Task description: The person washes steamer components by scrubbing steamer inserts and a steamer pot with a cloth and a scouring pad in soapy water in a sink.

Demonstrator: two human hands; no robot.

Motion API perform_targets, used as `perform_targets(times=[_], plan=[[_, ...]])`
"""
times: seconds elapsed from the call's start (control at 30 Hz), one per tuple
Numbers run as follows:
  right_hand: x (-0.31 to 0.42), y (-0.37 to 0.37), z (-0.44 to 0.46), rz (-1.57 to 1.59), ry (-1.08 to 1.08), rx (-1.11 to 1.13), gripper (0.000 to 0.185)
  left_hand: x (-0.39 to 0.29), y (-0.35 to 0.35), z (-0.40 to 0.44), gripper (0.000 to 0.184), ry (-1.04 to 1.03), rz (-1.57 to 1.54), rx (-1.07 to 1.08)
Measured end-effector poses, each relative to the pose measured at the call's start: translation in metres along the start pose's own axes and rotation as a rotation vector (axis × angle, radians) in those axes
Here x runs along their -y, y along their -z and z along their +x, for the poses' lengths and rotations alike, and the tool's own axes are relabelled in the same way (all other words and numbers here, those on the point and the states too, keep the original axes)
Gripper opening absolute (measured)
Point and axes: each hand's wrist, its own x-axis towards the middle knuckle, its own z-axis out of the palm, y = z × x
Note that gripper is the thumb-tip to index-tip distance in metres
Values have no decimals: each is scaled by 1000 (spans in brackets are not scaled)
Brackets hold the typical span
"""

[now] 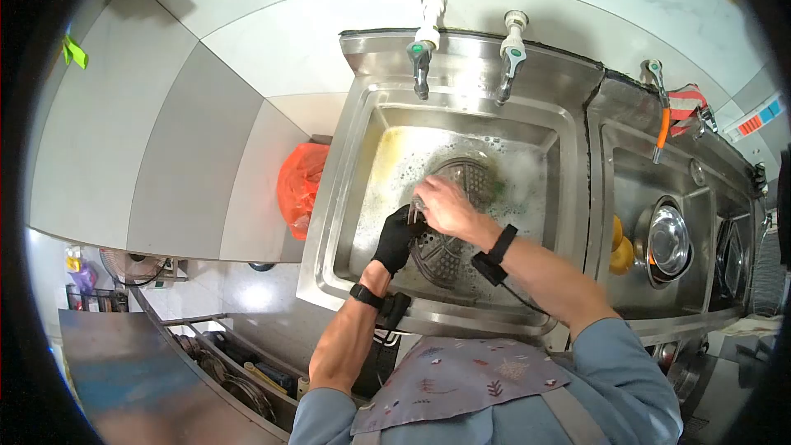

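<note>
My left hand, in a black glove, is closed at the edge of a dark perforated metal plate low in the sink. My bare right hand is just above and to the right of the glove, its fingers pinched around something small and greyish that I cannot make out. Beyond the right hand another dark perforated section shows in the suds; whether both sections are one round piece is hidden by my hands. The steel sink holds shallow foamy water.
Two taps, a left one and a right one, hang over the sink's back. A red plastic bag sits at its left. In the neighbouring basin are metal bowls and a yellow item. A fan stands further left.
</note>
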Motion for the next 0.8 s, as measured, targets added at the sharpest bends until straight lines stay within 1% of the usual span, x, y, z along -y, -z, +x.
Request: perform_targets(times=[0.1,0.13,0.17,0.23,0.3,0.33,0.37,0.43,0.5,0.53,0.57,0.63,0.67,0.7,0.77,0.8], plan=[[-8,-7,-7,41,-31,-49,21,-9,-1,-1,31,-58,78,-14],[-20,-15,-17,-24,-81,-6,20,-16,-6,-6,29,-73,58,-46],[-27,-17,-23,-23,-84,-3,20,-17,-8,-9,27,-85,39,-75],[-40,-18,-28,-14,-77,9,18,-14,-4,-6,26,-71,58,-63],[-17,-2,-9,1,-63,3,18,-15,-6,-5,28,-50,86,-15],[-8,1,1,24,-33,-43,18,-16,-5,-1,28,-58,89,-13],[-2,2,5,51,-5,-85,18,-14,-5,-1,28,-22,113,-19],[-11,-3,-1,82,13,-93,19,-18,-3,0,28,9,144,-28],[-37,-14,-28,12,18,-17,20,-21,-9,-10,28,-64,193,-68],[-40,-6,-39,-41,-7,35,17,-19,-7,-8,28,-81,171,-69],[-41,-7,-40,-44,-9,38,17,-16,-6,-7,28,-81,166,-66],[-36,-13,-38,-9,-54,6,24,-14,-6,-4,28,-90,153,-40],[-21,-6,-26,50,-58,18,27,-25,-12,-7,26,-65,143,-34],[-11,-7,-15,50,-57,15,27,-27,-14,-7,26,-67,145,-32],[-2,-11,3,-35,13,-60,22,-32,-11,-3,25,-59,312,-53],[-1,-9,2,-9,28,-78,20,-24,-3,1,26,-35,350,-42]])
